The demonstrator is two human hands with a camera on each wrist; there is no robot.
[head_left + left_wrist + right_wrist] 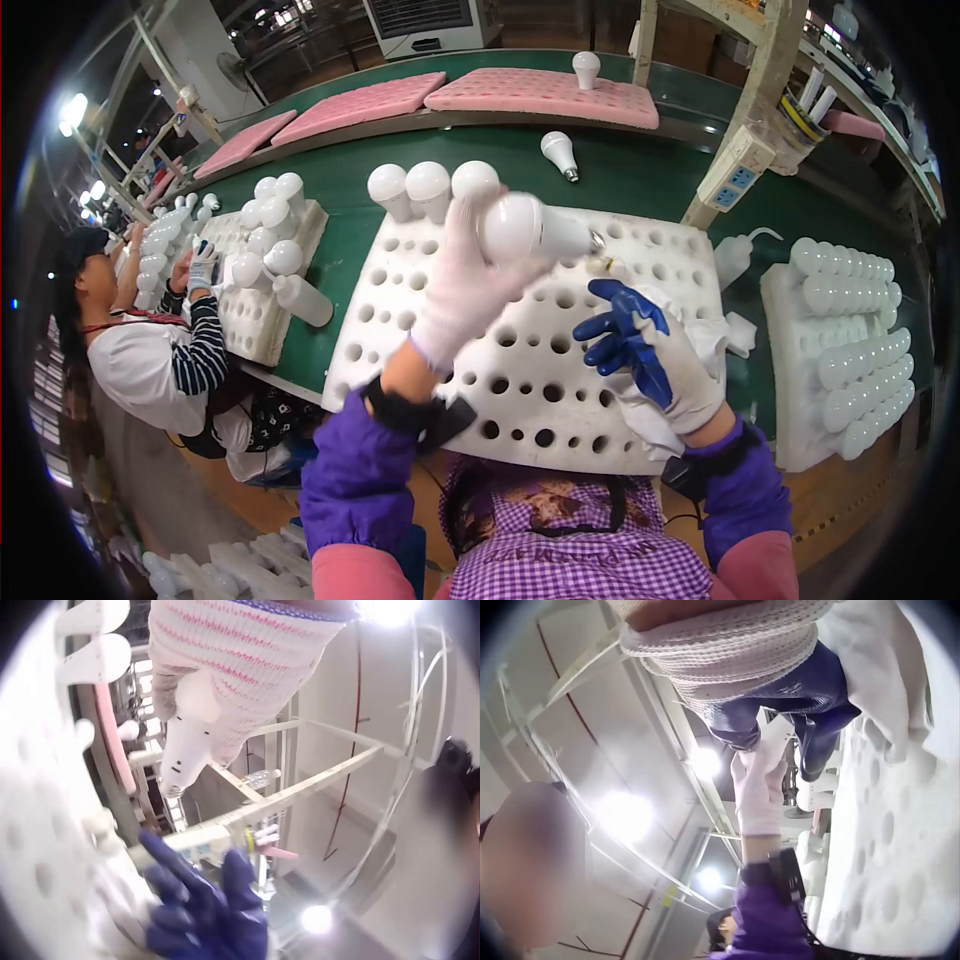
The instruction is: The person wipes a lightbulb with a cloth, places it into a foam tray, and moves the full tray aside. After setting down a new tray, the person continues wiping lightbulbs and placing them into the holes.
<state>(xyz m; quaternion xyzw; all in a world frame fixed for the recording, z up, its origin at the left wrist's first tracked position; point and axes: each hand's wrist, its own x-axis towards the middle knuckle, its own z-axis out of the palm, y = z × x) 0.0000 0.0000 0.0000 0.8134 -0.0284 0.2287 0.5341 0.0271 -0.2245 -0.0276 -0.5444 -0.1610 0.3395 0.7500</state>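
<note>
Foam trays (pixel 690 250) on green bench (pixel 350 235)

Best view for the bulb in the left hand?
Head view: the bulb lies whole in the left hand, dome and metal base both clear. Left wrist shows it base-first from below, dome half covered by the hand. Right wrist shows at most a sliver past the right hand's blue fingers.

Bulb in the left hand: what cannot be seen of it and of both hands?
1. Head view: the left hand covers one side of the bulb.
2. Left wrist view: its screw base is blurred.
3. Head view: the right hand shows its back, hiding any grip on the cloth.
</note>
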